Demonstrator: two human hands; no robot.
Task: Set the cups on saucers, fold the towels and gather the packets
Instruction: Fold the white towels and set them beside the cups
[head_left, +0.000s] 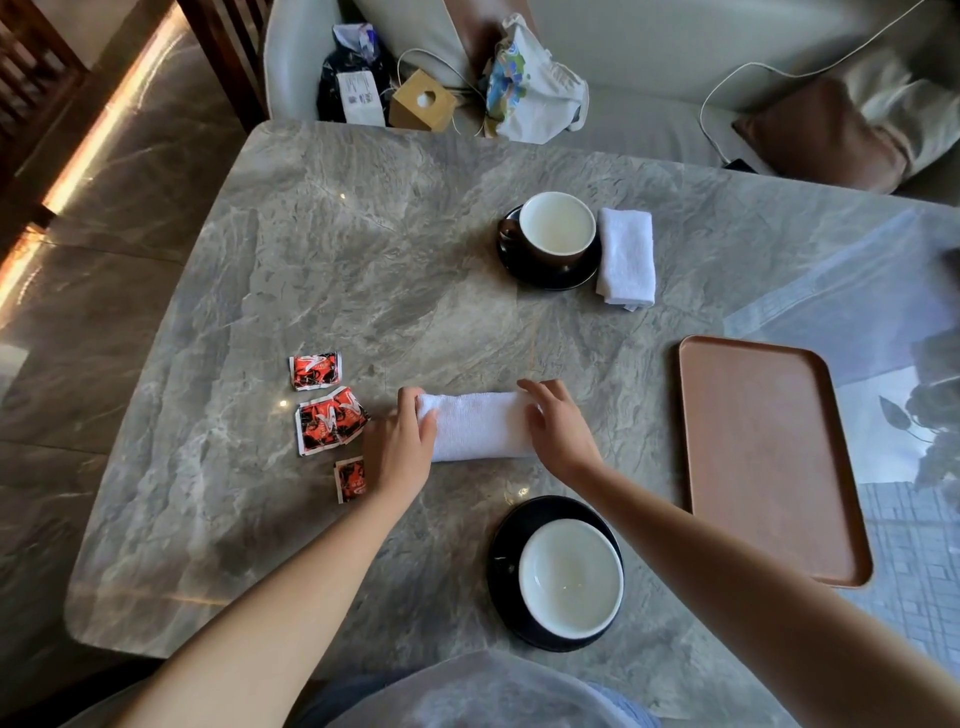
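Step in hand: towel folding. Left grip is pinching the left end of the near towel and right grip is curling over its right end, the towel lying as a folded strip mid-table, between the packets and the tray. Far cup and near cup are already sitting on saucers, and the far towel is lying folded just beside the far cup. Next move is probably calling for one end carried over the other, edges kept square; the packets are still lying loose, awaiting gathering
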